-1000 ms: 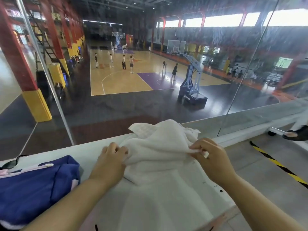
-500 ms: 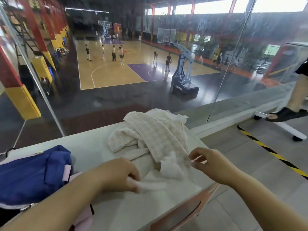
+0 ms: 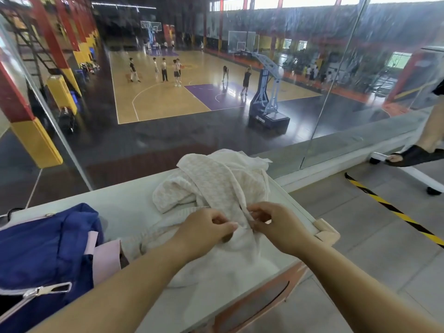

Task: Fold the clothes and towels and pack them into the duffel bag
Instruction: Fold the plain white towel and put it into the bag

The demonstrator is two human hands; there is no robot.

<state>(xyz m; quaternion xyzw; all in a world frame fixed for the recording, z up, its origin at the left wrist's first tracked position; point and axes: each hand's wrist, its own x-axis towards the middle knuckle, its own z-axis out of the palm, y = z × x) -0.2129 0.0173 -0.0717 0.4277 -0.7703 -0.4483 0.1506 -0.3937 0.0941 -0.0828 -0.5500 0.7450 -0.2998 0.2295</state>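
Towel (image 3: 216, 186): white, crumpled on the pale surface (image 3: 120, 203), by the glass.
Left hand (image 3: 206, 230): grip pinched on the towel.
Right hand (image 3: 276, 224): grip likewise.
Duffel bag (image 3: 43, 251): blue, left.

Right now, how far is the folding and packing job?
Early. Done: nothing looks folded yet; whether anything is packed inside the blue bag at the left cannot be seen. In hand: the left hand and right hand both pinch the white towel, which lies crumpled on the table. Left: fold the towel and put it into the bag.
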